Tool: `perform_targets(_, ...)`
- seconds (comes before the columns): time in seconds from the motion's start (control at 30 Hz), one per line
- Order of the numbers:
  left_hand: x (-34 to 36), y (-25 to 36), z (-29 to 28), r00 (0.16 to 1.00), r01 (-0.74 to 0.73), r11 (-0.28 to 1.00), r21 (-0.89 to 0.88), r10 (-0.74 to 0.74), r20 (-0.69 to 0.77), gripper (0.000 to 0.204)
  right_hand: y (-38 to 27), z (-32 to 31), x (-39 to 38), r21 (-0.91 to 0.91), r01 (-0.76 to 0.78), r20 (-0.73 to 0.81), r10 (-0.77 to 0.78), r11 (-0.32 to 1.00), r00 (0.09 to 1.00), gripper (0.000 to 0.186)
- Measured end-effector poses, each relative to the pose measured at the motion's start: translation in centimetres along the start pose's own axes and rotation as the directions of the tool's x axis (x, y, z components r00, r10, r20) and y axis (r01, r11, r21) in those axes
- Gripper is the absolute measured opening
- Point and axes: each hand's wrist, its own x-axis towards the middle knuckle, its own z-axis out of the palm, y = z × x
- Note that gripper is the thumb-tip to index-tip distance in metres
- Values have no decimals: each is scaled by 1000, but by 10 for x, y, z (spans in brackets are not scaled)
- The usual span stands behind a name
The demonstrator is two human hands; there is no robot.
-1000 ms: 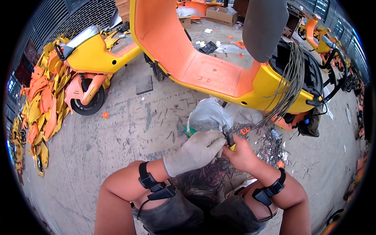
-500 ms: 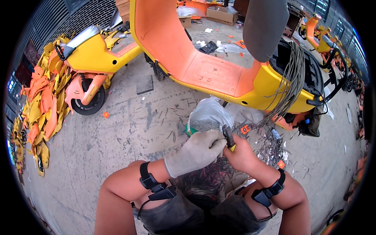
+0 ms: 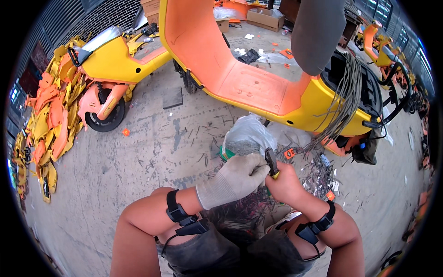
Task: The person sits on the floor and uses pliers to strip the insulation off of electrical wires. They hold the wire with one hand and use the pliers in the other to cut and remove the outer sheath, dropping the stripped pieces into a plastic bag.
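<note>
Just right of the frame's middle, our right grip point(image 3: 287, 185) wraps around the dark pliers point(image 3: 272, 163). Our gloved left grip point(image 3: 233, 180) curls beside them; we cannot tell if it pinches anything. If it slips too close, the pliers could nip it.

We count one hand tool point(image 3: 272, 162), one pale glove point(image 3: 233, 182), two black armbands point(image 3: 176, 208) and at least three scooters point(image 3: 251, 87).
On the floor point(image 3: 134, 175) we number one bulging plastic bag point(image 3: 249, 135), one dark square slab point(image 3: 172, 98) and, toward its far edge, at least two cardboard boxes point(image 3: 265, 19); one cable bundle point(image 3: 347, 94) too, with loose panels point(image 3: 55, 108) past our counting.
</note>
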Motion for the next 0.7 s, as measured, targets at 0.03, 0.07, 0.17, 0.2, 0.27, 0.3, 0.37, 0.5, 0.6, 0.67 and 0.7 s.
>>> perform_targets(0.03, -1, 1, -1, 1000, 17, 1000, -6, -17, 3, 20, -1, 0, 0, 0, -13, 8, 13, 1000, 1000, 23)
perform_targets(0.07, -1, 3, -1, 999, 34, 999, -13, -33, 8, 20, -2, 0, 0, 0, -28, 16, 28, 1000, 999, 23)
perform_targets(0.17, -2, 0, -1, 999, 38, 999, -9, -38, 6, 20, 0, 1, 0, -15, -1, 2, 1, 1000, 1000, 23)
perform_targets(0.2, -2, -1, 0, 1000, 31, 1000, -3, -31, 3, 20, 2, 2, 0, -24, 21, -9, -22, 999, 1000, 23)
perform_targets(0.27, -2, 0, -1, 1000, 14, 1000, 6, -14, 2, 21, 6, 3, 1, -40, 65, -32, -66, 997, 997, 22)
perform_targets(0.3, -2, 1, -2, 1000, 5, 1000, 10, -5, 3, 21, 8, 4, 1, -37, 74, -35, -76, 997, 996, 22)
perform_targets(0.37, -1, 1, -2, 1000, 18, 1000, 2, -18, 9, 21, 10, 5, 2, -30, 95, -42, -96, 995, 995, 21)
perform_targets(0.5, -2, -1, -2, 1000, 11, 1000, -1, -11, 0, 20, 2, 3, 2, -22, 20, -8, -21, 1000, 1000, 20)
perform_targets(0.6, -2, 0, -3, 999, 39, 999, 8, -39, 10, 22, 0, 2, 2, -55, 2, -5, -2, 999, 1000, 20)
perform_targets(0.67, 0, 3, -3, 996, 88, 995, -39, -86, 31, 22, 4, 2, 3, -92, 12, -14, -13, 996, 1000, 21)
perform_targets(0.7, 1, 4, -3, 993, 111, 992, -62, -109, 43, 22, 9, 3, 4, -66, 5, -6, -6, 998, 1000, 22)
